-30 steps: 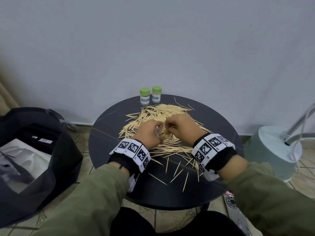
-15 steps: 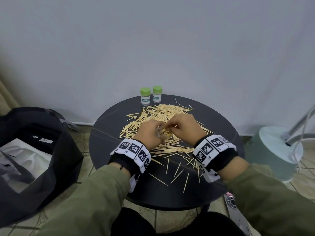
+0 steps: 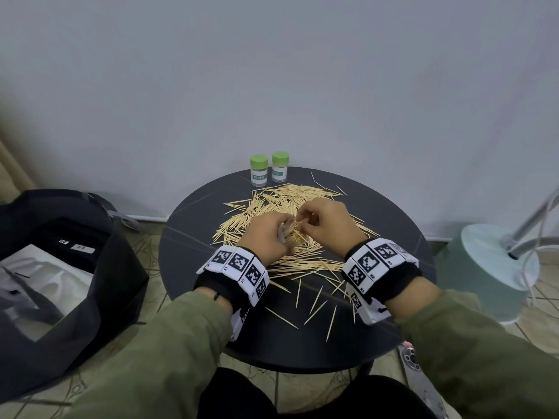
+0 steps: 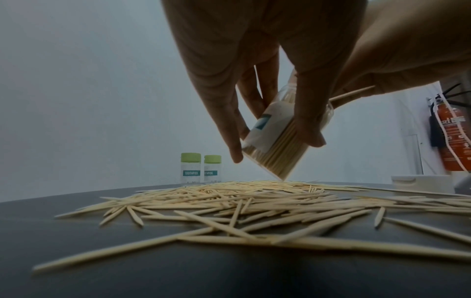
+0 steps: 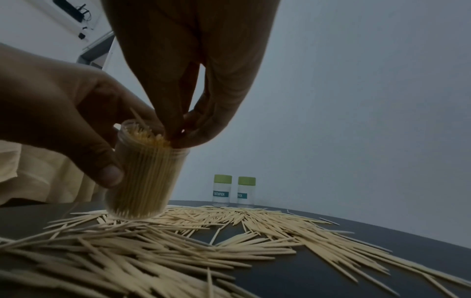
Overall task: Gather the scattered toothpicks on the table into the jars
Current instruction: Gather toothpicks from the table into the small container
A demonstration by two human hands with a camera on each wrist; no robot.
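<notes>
Your left hand (image 5: 63, 113) grips an open clear jar (image 5: 145, 171), tilted and packed with toothpicks, just above the scattered toothpicks (image 3: 290, 231) on the round dark worktop (image 3: 187, 237). Your right hand (image 5: 188, 60) pinches toothpicks at the jar's mouth. Two green-lidded jars (image 3: 269, 170) stand upright at the worktop's far edge.

The right hand (image 3: 325, 225) has been lifted a little and moved toward 12 o'clock, so its fingertips (image 5: 178, 139) are now at the mouth of the jar (image 5: 145, 173). A toothpick (image 4: 353, 94) is now pinched there.
</notes>
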